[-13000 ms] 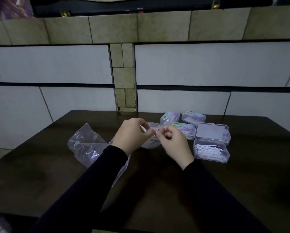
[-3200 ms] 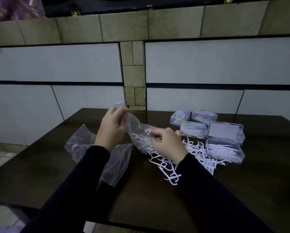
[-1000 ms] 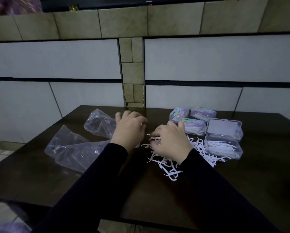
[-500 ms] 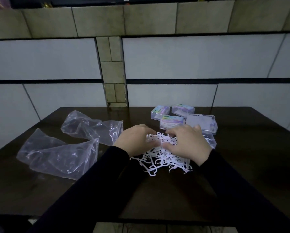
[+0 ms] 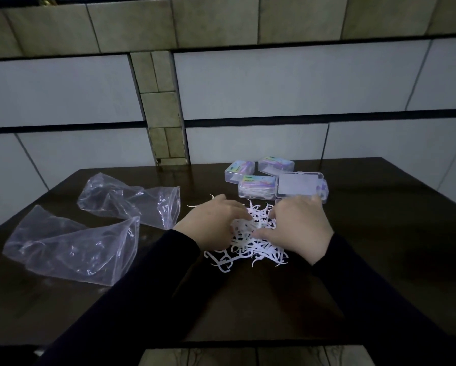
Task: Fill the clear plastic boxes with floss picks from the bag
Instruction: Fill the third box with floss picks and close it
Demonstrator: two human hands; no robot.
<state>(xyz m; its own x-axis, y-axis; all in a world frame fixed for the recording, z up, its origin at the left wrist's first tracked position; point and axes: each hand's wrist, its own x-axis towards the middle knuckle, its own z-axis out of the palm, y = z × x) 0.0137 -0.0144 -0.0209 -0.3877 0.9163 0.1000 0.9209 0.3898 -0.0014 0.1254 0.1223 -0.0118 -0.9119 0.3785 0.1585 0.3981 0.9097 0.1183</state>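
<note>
Both hands, left hand [image 5: 213, 225] & right hand [image 5: 298, 228], curl fingers round tangled white floss picks [image 5: 250, 241] at centre. Crinkly clear bags [image 5: 89, 225] (limp, glossy) lie left on dark worktop [image 5: 380, 247].

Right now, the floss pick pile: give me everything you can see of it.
The floss picks are thin white plastic pieces with curved, hooked ends, tangled in a loose heap that lies on the dark table, in front of the clear boxes. The left hand and right hand flank the heap and touch it, fingers reaching in from both sides and covering part of it. A few stray picks lie at its near and far-left edges.
</note>
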